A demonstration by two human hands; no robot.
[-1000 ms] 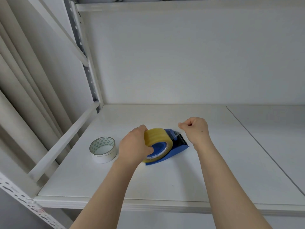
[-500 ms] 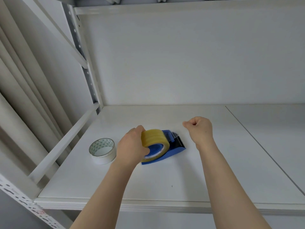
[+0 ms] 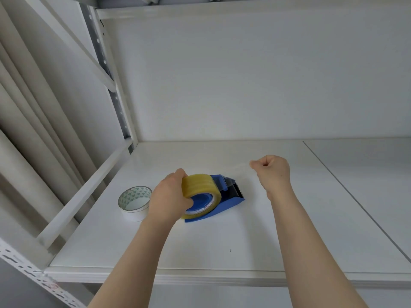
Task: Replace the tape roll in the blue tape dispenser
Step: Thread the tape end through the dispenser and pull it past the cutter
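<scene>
Yellow tape roll (image 3: 200, 185) sits on the blue dispenser (image 3: 231, 202) near the middle of the white shelf (image 3: 222, 241); the left hand (image 3: 169, 196) grips it from the left, fingers over the top, thumb at the blue core. Further right, the right hand (image 3: 272, 172) is curled tight, pinching a faint clear strip (image 3: 242, 168) that runs back toward the dispenser; a white roll (image 3: 134, 203) lies flat just left of the left hand.

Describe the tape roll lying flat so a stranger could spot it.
On the white shelf board, just left of the left hand, a white tape roll lies flat. Unlike the translucent yellow roll on the blue plastic dispenser, green triangles line its core.
</scene>
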